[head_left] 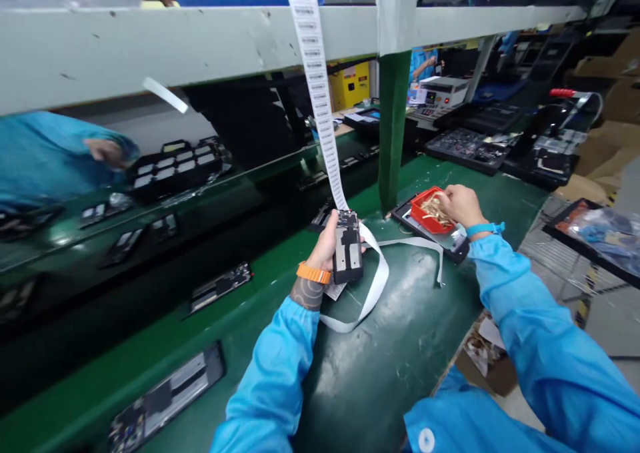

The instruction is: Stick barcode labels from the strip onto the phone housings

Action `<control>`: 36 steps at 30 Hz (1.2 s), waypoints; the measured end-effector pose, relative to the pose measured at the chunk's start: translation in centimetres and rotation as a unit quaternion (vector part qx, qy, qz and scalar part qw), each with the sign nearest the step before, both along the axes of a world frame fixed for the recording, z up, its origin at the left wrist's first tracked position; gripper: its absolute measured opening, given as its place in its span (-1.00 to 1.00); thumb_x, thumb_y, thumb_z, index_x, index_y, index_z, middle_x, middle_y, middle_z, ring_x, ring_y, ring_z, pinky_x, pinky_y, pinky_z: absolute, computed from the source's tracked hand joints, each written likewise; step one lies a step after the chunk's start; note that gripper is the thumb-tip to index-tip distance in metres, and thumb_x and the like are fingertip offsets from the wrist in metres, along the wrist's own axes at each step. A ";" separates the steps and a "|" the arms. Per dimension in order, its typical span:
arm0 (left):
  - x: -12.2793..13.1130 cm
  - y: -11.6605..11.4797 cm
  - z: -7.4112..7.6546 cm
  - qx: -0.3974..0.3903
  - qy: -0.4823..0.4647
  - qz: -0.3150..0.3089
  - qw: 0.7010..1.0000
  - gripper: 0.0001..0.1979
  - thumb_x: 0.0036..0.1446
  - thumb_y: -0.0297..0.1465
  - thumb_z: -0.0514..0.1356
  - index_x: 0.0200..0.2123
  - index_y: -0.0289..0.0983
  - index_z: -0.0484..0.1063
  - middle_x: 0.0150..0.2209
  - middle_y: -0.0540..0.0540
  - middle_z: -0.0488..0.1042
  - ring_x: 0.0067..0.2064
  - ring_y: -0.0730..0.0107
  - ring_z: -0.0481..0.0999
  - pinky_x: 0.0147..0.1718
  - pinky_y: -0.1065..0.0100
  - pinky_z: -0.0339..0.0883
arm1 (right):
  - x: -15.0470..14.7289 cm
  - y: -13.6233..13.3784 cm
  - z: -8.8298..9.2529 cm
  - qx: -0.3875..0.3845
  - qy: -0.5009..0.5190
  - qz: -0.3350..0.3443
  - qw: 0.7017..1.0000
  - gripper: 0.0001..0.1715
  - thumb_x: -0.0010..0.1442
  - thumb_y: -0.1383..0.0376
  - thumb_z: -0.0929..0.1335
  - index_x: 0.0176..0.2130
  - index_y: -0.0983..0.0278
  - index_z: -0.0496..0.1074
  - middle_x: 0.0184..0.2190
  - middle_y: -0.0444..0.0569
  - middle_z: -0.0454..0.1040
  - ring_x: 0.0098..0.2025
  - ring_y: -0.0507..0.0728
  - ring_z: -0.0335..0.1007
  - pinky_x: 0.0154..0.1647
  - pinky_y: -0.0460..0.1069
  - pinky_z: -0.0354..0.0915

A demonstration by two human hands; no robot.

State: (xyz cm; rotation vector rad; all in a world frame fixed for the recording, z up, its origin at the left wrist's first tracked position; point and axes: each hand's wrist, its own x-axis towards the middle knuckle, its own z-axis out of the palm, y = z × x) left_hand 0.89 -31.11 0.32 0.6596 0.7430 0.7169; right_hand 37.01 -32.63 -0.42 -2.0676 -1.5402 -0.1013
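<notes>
My left hand [326, 245] is wrapped round a dark phone frame [348, 248], held upright above the green bench. A long white strip of barcode labels [316, 73] hangs from above and ends just at the frame's top. Used backing tape [376, 281] curls on the bench below it. My right hand [461, 204] reaches into a small red tray [419, 214] of small gold-coloured parts, fingers curled down among them; what they pinch is hidden. The red tray sits on a black tray [453, 245].
A dark conveyor belt [150, 260] to the left carries several phone frames. A green post [393, 130] stands behind the red tray. A co-worker's blue sleeve [45, 153] shows at far left. Black trays and test equipment [440, 93] fill the far side.
</notes>
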 end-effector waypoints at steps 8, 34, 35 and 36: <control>-4.8 -5.0 0.6 -0.005 -0.170 -0.062 0.983 -0.07 0.33 0.15 -0.34 0.11 -0.51 0.44 0.00 -0.47 0.51 -0.25 0.10 0.58 -0.34 0.03 0.56 | -2.6 -1.9 1.8 0.162 0.075 -0.011 0.984 -0.48 0.04 0.30 0.43 0.02 0.35 0.42 -0.06 0.21 0.47 -0.07 0.29 0.40 0.01 0.21 0.31; -6.6 -14.7 2.7 -0.094 -0.308 -0.049 0.945 -0.07 0.19 0.31 -0.25 0.11 -0.33 0.42 -0.24 -0.28 0.54 -0.30 -0.06 0.62 -0.34 0.08 0.47 | -22.6 -8.6 -0.5 0.407 0.021 0.500 0.764 -0.65 0.24 0.45 0.41 -0.02 0.11 0.49 -0.09 0.02 0.59 -0.08 0.22 0.54 -0.18 0.14 0.53; -6.4 -14.7 2.9 -0.095 -0.313 -0.039 0.944 -0.06 0.20 0.31 -0.27 0.08 -0.34 0.43 -0.25 -0.28 0.54 -0.31 -0.05 0.62 -0.36 0.08 0.47 | -22.7 -8.7 -0.4 0.419 0.019 0.487 0.766 -0.68 0.24 0.43 0.42 -0.05 0.09 0.50 -0.09 0.01 0.58 -0.07 0.22 0.54 -0.17 0.15 0.53; -6.2 -14.7 2.9 -0.095 -0.314 -0.023 0.944 -0.05 0.20 0.30 -0.29 0.06 -0.35 0.44 -0.25 -0.28 0.54 -0.31 -0.04 0.62 -0.38 0.09 0.48 | -22.8 -8.8 -0.3 0.429 0.018 0.473 0.769 -0.71 0.23 0.42 0.43 -0.09 0.08 0.51 -0.09 -0.01 0.57 -0.06 0.23 0.53 -0.15 0.16 0.53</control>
